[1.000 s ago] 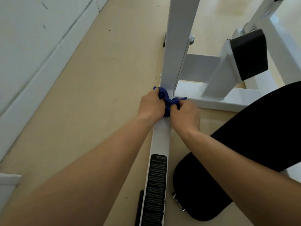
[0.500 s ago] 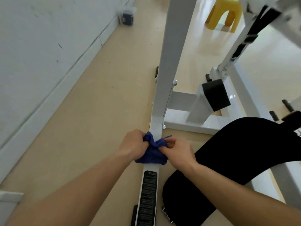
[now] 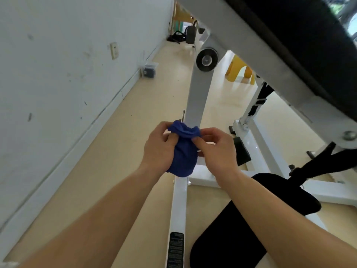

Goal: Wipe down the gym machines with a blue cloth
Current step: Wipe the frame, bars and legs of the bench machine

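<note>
Both hands hold the blue cloth (image 3: 183, 157), as I see it on my far-off screen. The left hand (image 3: 157, 149) has its fingers curled round the left side of the cloth. The right hand (image 3: 219, 151) pinches the top right edge with thumb and first finger. The cloth is bunched up like a little bag and hangs down between the two hands. It is in front of the low part of the white post (image 3: 199, 93) of the gym machine (image 3: 257, 55), above the white floor bar (image 3: 178, 206). I cannot tell if the cloth touches the post. A black sticker (image 3: 175, 248) is on the near end of that bar. A black pad (image 3: 231, 238) is just right of the bar, near me. Higher up the post is a round black wheel (image 3: 206, 59). Far off on the tan floor (image 3: 108, 161) stands a yellow stool (image 3: 239, 72). A small clear box (image 3: 148, 70) sits by the white wall (image 3: 58, 84) on the left.
</note>
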A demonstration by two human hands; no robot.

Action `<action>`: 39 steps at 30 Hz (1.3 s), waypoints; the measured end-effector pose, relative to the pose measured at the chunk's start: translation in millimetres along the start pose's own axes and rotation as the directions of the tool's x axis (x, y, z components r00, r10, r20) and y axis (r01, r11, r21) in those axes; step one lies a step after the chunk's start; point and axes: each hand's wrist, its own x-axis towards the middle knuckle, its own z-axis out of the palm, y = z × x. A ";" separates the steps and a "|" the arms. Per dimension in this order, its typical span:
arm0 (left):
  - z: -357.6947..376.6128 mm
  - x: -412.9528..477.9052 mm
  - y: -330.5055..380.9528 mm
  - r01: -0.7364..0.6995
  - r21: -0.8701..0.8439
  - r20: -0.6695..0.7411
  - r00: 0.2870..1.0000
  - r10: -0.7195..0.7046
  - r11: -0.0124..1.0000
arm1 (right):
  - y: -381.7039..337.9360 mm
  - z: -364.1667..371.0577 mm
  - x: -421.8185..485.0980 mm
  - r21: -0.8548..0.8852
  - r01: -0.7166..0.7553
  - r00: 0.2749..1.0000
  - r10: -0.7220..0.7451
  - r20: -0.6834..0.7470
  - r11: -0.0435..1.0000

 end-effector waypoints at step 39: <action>-63.3 162.6 160.6 -0.462 0.846 -0.112 0.333 0.936 0.266 | -30.9 53.5 25.2 -0.067 0.083 0.989 -0.074 0.124 0.994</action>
